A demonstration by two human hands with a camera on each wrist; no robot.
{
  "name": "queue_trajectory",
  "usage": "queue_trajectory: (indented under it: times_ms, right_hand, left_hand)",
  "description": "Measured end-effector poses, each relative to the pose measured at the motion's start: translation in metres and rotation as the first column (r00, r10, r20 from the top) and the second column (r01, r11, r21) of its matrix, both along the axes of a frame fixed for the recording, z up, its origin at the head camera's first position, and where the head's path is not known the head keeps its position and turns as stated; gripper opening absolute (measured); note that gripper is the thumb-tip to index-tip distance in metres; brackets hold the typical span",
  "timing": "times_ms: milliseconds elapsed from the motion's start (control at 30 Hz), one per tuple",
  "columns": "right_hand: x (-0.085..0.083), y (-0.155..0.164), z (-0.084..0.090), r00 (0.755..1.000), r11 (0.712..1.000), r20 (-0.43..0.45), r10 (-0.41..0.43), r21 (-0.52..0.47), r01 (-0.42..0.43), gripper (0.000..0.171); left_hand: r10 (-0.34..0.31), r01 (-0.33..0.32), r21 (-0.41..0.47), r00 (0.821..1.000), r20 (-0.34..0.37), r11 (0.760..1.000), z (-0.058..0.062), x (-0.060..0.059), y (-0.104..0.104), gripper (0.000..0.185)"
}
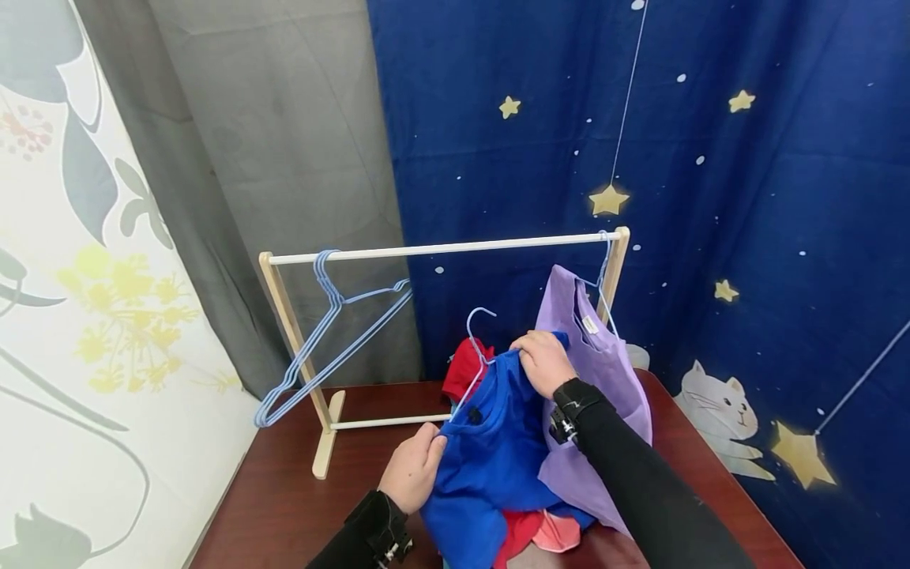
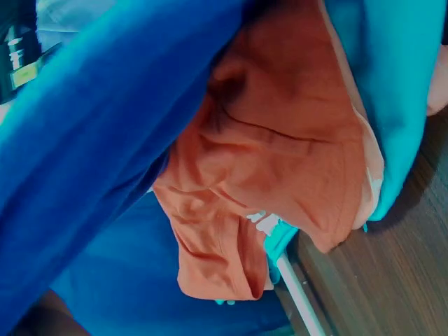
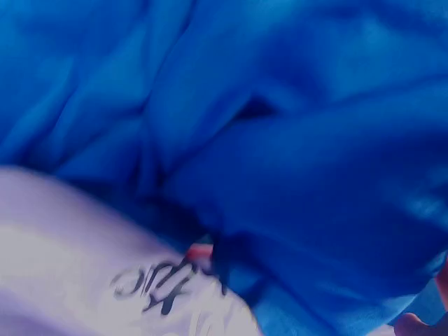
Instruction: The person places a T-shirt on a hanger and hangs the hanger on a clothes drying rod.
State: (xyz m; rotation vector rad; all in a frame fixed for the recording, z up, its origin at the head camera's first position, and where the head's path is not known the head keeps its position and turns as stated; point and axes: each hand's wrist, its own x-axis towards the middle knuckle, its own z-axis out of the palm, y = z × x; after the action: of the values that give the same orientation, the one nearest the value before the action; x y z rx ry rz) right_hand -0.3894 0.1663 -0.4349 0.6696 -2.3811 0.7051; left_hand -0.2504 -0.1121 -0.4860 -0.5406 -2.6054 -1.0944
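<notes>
A blue T-shirt [image 1: 490,474] is held up by both hands above the table. A light blue hanger [image 1: 478,348] stands in its neck opening, the hook sticking out on top. My left hand [image 1: 415,468] pinches the shirt's left shoulder near the end of the hanger. The right hand [image 1: 543,363] grips the other shoulder, beside a purple garment [image 1: 626,379] on the rack. Blue cloth [image 3: 294,182] fills most of the right wrist view, above the lettered purple garment. In the left wrist view the shirt [image 2: 105,140] crosses over red-orange clothing [image 2: 280,140].
A wooden rack [image 1: 441,250] stands on the brown table [image 1: 284,506], with several bare blue hangers [image 1: 334,316] at its left end. Red clothing [image 1: 462,370] shows behind the shirt, and red and pink pieces [image 1: 554,531] lie below it. Curtains [image 1: 498,182] close off the back.
</notes>
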Motion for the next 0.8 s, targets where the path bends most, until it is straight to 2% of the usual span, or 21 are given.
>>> queue_trajectory:
  times_ms: [133, 233, 367, 500, 600, 733, 800]
  right_hand:
    - [-0.008, 0.011, -0.001, 0.999, 0.999, -0.014, -0.046, 0.0, 0.046, 0.02]
    - [-0.014, 0.019, -0.001, 0.992, 0.992, -0.011, -0.124, -0.026, 0.124, 0.021]
    - [-0.015, 0.03, 0.0, 0.971, 0.972, 0.039, -0.234, -0.011, 0.235, 0.022]
    - [-0.013, 0.035, 0.0, 0.955, 0.959, 0.092, -0.282, 0.013, 0.282, 0.024]
    - [-0.012, 0.04, -0.004, 0.946, 0.959, 0.169, -0.276, -0.015, 0.283, 0.028]
    - [-0.011, 0.05, -0.013, 0.908, 0.955, 0.337, -0.25, -0.068, 0.289, 0.039]
    - [-0.009, 0.054, -0.017, 0.887, 0.951, 0.394, -0.24, -0.088, 0.296, 0.046]
  left_hand:
    - [-0.017, 0.017, 0.009, 0.999, 0.029, 1.0, 0.001, 0.002, -0.005, 0.02]
    - [-0.039, 0.039, 0.021, 0.999, 0.024, 0.999, 0.0, 0.004, -0.009, 0.019]
    - [-0.091, 0.09, 0.052, 0.995, 0.028, 0.995, 0.002, 0.006, -0.014, 0.02]
    - [-0.131, 0.127, 0.082, 0.99, 0.047, 0.989, 0.003, 0.007, -0.016, 0.021]
    - [-0.14, 0.134, 0.101, 0.989, 0.054, 0.986, 0.004, 0.007, -0.017, 0.021]
    - [-0.136, 0.126, 0.136, 0.989, 0.066, 0.983, 0.004, 0.009, -0.021, 0.022]
    - [-0.134, 0.122, 0.147, 0.988, 0.071, 0.982, 0.004, 0.009, -0.022, 0.022]
